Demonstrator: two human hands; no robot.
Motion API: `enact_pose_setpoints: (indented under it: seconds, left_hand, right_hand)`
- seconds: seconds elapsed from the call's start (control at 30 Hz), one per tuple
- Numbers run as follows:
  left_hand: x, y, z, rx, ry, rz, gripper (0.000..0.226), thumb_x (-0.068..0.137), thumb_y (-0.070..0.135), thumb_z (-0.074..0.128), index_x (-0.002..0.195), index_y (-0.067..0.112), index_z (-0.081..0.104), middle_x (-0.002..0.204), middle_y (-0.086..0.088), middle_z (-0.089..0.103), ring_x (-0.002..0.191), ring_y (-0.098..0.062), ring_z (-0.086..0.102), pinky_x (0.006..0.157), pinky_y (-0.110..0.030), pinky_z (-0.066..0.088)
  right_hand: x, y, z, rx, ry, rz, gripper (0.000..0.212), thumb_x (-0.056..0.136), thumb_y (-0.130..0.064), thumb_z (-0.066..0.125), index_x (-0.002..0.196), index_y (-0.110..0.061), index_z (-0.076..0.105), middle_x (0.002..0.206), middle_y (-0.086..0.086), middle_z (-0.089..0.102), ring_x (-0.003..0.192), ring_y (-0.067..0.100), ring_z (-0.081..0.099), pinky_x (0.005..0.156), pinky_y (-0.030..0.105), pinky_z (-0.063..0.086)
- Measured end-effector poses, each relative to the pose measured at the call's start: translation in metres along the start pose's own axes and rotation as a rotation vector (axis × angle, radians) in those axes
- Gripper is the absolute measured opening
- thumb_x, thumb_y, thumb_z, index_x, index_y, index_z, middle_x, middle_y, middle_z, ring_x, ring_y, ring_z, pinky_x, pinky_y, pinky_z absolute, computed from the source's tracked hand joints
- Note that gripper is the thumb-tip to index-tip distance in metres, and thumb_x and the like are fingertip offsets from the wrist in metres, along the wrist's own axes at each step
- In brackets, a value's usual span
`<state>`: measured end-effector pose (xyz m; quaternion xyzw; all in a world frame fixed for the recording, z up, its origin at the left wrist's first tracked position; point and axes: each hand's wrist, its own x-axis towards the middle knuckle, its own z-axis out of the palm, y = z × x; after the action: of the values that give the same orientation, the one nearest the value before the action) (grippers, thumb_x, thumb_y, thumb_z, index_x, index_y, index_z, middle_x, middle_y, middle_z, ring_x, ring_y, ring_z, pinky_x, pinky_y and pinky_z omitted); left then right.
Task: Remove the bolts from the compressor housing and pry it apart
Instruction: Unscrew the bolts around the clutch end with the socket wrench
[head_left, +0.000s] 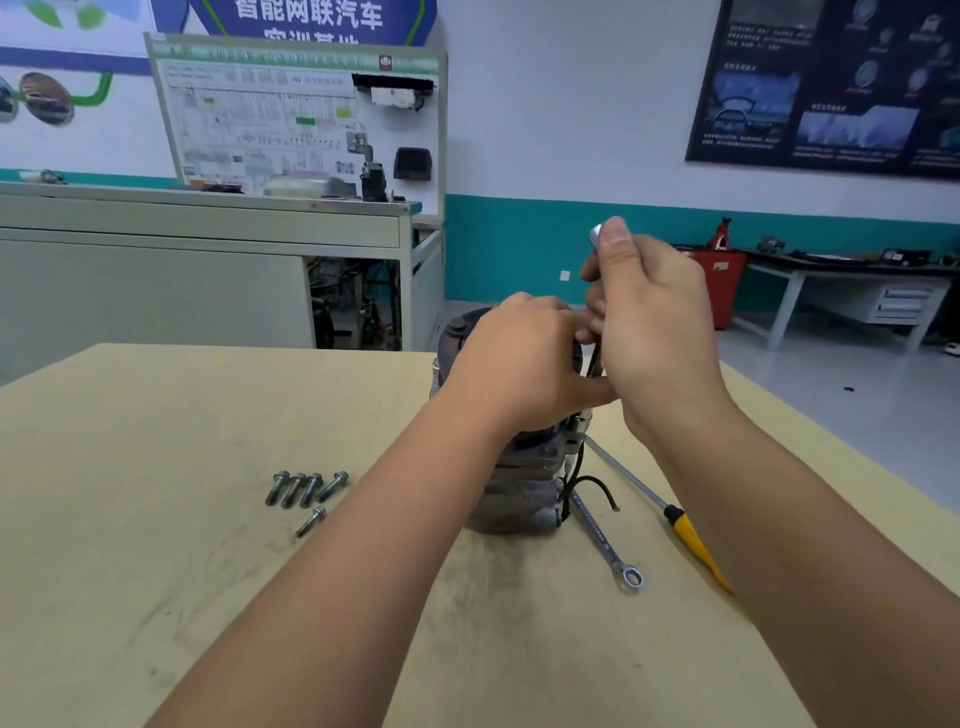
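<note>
Landmark: the grey cast-metal compressor housing (511, 499), standing upright on the pale yellow-beige wooden tabletop (156, 545), about mid-table.

Left of the housing, well apart: five loose silver flanged bolts (306, 491) lying flat on the tabletop, four in a tight tilted row, touching or nearly so, and the fifth alone just in front of the row (all heads point up and to the right). Dark smudges on the wood in front of the housing.

On top of the housing: left hand (524, 364) cupped over the dark upper end, fingers curled together and pressing down on it, thumb stretched right toward the other hand. Most of the top is hidden under the palm.

Just right of the housing top: right hand (649, 322) raised, fingers closed around a thin dark tool shaft (595, 358) that runs down toward the housing's right edge; thumb pressed on a shiny rounded metal tool end (596, 235) at the top. Tool type cannot be told.

At the housing's right foot: a thin black wire (592, 486) looping off its side; a silver ring-end wrench (605, 540) lying flat, near end touching or just beside the base, ring end toward the viewer.

Further right of the housing: a yellow-handled screwdriver with a long steel shaft (641, 493), flat on the table, handle partly under the right forearm.

No containers on the tabletop; the bolts lie bare on the wood.
</note>
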<state>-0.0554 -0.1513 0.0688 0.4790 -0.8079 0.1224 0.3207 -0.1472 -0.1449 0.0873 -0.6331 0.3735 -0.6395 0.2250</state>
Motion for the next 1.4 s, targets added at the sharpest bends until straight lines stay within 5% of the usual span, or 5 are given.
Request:
enact_pose_setpoints:
  seconds: [0.1,0.17,0.83,1.17,1.4]
  left_hand:
    - [0.0,-0.004,-0.002,0.1,-0.119,-0.085,0.033,0.075,0.057,0.053,0.093,0.03,0.058,0.083,0.015,0.044,0.1,-0.02,0.043,0.098,-0.046,0.033]
    - [-0.002,-0.006,-0.004,0.081,-0.225,-0.113,0.058,0.07,0.067,0.051,0.115,0.032,0.06,0.109,0.012,0.051,0.122,-0.017,0.035,0.114,-0.057,0.006]
    - [-0.005,-0.018,-0.015,-0.261,-0.179,-0.066,0.031,0.076,0.051,0.074,0.089,0.03,0.057,0.104,-0.005,0.062,0.107,-0.023,0.055,0.097,-0.043,0.042]
    - [-0.005,-0.017,-0.02,-0.318,-0.228,-0.117,0.036,0.076,0.038,0.077,0.07,0.017,0.049,0.068,0.011,0.048,0.077,-0.013,0.05,0.086,-0.039,0.043]
    - [-0.006,-0.027,-0.028,-0.544,-0.248,-0.075,0.019,0.081,0.018,0.075,0.095,0.007,0.074,0.097,0.002,0.062,0.095,-0.008,0.057,0.091,-0.032,0.044]
  right_hand:
    - [0.001,0.003,0.004,0.051,-0.012,0.006,0.042,0.101,-0.035,0.036,0.063,-0.022,0.044,0.051,-0.013,0.037,0.052,0.007,0.035,0.063,0.033,0.032]
    - [0.005,0.005,0.003,0.068,-0.058,-0.004,0.043,0.102,-0.035,0.034,0.063,-0.018,0.041,0.05,-0.011,0.033,0.049,0.008,0.031,0.058,0.033,0.03]
    - [0.04,0.008,-0.01,0.522,-0.941,0.323,0.045,0.085,-0.049,0.037,0.049,-0.022,0.034,0.037,-0.011,0.022,0.035,0.005,0.016,0.037,0.018,0.013]
    - [0.015,0.021,-0.011,0.489,-0.549,-0.064,0.026,0.066,-0.041,0.071,0.072,-0.018,0.061,0.056,-0.001,0.054,0.049,0.016,0.052,0.046,0.024,0.049]
    - [0.003,0.042,-0.017,0.292,-0.383,-0.243,0.021,0.076,-0.037,0.059,0.09,-0.023,0.066,0.09,0.0,0.057,0.086,0.005,0.058,0.075,0.019,0.049]
